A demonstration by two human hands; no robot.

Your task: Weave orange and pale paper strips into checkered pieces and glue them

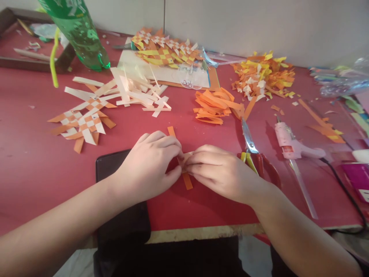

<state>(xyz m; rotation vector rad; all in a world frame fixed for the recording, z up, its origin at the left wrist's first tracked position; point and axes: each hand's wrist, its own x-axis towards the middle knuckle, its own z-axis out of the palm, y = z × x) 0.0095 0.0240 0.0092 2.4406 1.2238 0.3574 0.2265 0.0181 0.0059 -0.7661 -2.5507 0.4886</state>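
Observation:
Near the table's front edge my left hand [155, 163] and my right hand [217, 169] meet over an orange paper strip [187, 181]. Its two ends stick out above and below the fingers. A pale paper strip [188, 156] lies across it, mostly hidden under my fingertips. Both hands are closed, pinching the strips where they cross. Beside my left forearm lies a black phone-like slab [111, 163]. Scissors [249, 140] with red and yellow handles rest just beyond my right hand. Woven orange and white paper pieces [86, 119] lie to the left.
Cream strips [141, 92] and orange strips [215, 105] are heaped behind my hands. Farther back are finished woven pieces [167, 48] and paper scraps [265, 75]. A green bottle [86, 38] stands at the back left. A pink glue gun [291, 142] with its cord lies right.

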